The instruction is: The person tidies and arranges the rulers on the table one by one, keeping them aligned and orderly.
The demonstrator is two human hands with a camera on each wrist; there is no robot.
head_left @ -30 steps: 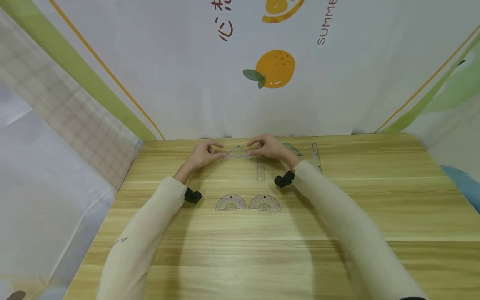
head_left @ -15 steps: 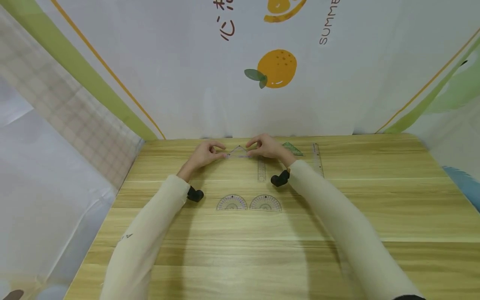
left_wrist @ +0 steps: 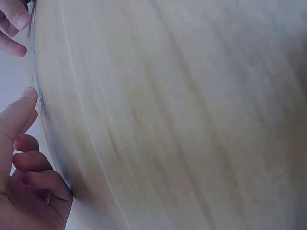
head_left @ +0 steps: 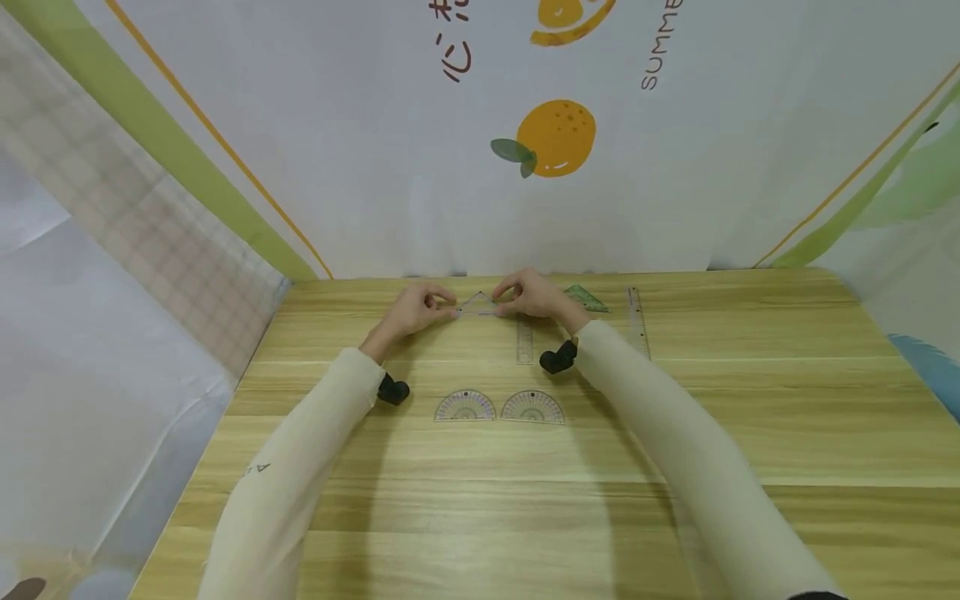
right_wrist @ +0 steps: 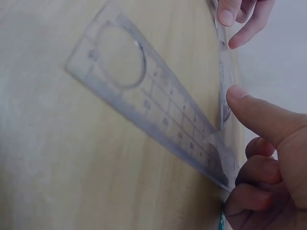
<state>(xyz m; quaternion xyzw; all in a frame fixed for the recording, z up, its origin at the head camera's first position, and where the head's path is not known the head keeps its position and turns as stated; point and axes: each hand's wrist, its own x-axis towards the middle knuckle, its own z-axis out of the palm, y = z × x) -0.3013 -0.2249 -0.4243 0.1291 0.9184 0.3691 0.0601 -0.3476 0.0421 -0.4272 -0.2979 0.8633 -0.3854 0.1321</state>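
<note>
- The left hand (head_left: 411, 311) reaches out at about 11 o'clock on the wooden counter (head_left: 675, 450), forearm in a cream sleeve (head_left: 300, 467), a black wrist camera (head_left: 393, 390) under the wrist. Its fingers (head_left: 442, 310) are curled, thumb and forefinger pinching the left corner of the clear triangle ruler (head_left: 477, 306).
- The clear triangle ruler sits at 12 o'clock, near the far edge of the counter, held between both hands with its apex pointing away from the person.
- Two clear protractors (head_left: 498, 407) lie side by side closer to the person, below the triangle.
- A short clear straight ruler (head_left: 524, 342) lies at 12 to 1 o'clock, running toward the person; in the right wrist view its numbers are too blurred to read.
- The right hand (head_left: 534, 296) mirrors the left, its fingers (head_left: 504, 307) curled and pinching the triangle's right corner.
- A green set square (head_left: 587, 298) lies just beyond the right hand, and a long clear ruler (head_left: 637, 321) at 1 o'clock.
- The backdrop (head_left: 375, 167) shows an orange, dark red characters, and "SUMME", cut off.
</note>
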